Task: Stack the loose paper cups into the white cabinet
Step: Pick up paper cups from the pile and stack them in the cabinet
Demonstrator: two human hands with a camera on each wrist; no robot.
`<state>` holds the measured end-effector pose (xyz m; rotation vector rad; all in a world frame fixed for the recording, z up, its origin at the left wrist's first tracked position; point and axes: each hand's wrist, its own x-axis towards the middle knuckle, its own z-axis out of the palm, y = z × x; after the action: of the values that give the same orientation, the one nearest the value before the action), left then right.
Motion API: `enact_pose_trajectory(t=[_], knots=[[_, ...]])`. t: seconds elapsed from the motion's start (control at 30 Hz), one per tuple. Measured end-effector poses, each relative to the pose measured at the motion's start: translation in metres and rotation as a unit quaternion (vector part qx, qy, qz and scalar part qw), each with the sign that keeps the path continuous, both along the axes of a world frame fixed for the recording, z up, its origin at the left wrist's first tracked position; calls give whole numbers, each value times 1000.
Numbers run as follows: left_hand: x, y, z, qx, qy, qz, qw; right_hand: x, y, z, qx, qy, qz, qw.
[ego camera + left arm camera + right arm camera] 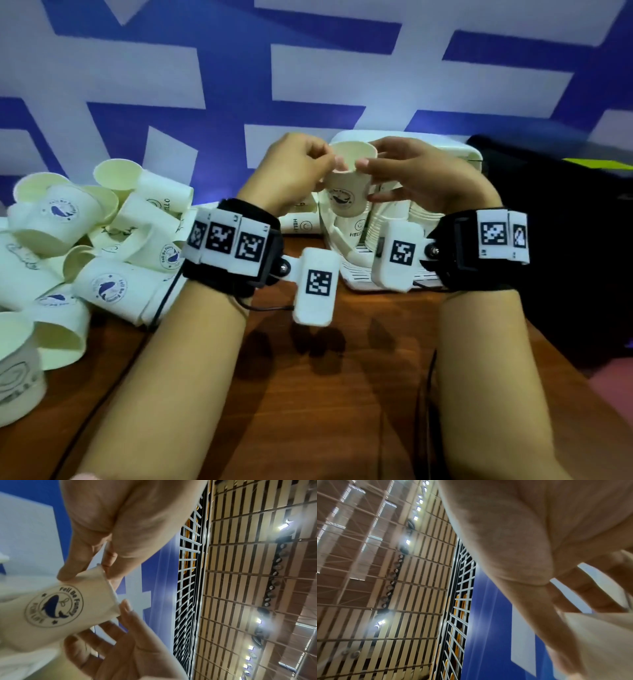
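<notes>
Near: left hand (291,171) and right hand (416,174) pinching upright whale-printed white paper cup (349,185); next, nesting onto stacks in far white cabinet (459,152).

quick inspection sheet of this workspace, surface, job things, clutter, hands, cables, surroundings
surface: brown wooden table, bare in the near middle.
job's things: one whale-logo paper cup held upright in the air; a pile of loose cups on the left, mostly tipped on their sides; stacked cups inside the white cabinet at the back.
clutter: a black object on the right, kind unclear.
grippers: left hand and right hand both pinch the held cup near its rim.
cables: a black cable runs from the left wristband across the table; another drops from the right.
surroundings: blue and white patterned wall behind.
</notes>
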<state>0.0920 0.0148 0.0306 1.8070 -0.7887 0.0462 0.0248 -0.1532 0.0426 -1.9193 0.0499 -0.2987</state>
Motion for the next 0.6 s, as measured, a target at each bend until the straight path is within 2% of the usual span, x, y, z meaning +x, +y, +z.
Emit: enact_pose_trajectory(t=[0.2, 0.27, 0.37, 0.47, 0.6], knots=[[-2, -61, 1, -66, -42, -11, 997, -17, -41, 1, 18, -37, -55, 998], [-4, -77, 1, -77, -51, -31, 995, -16, -53, -1, 29, -43, -109, 993], [-7, -97, -9, -53, -67, -79, 993, -15, -71, -5, -3, -16, -201, 979], [-4, -113, -20, -42, -68, -107, 991, -17, -86, -9, -11, -7, -219, 976], [0, -128, -26, -55, -76, -153, 984, -18, -100, -15, 19, -34, -237, 971]])
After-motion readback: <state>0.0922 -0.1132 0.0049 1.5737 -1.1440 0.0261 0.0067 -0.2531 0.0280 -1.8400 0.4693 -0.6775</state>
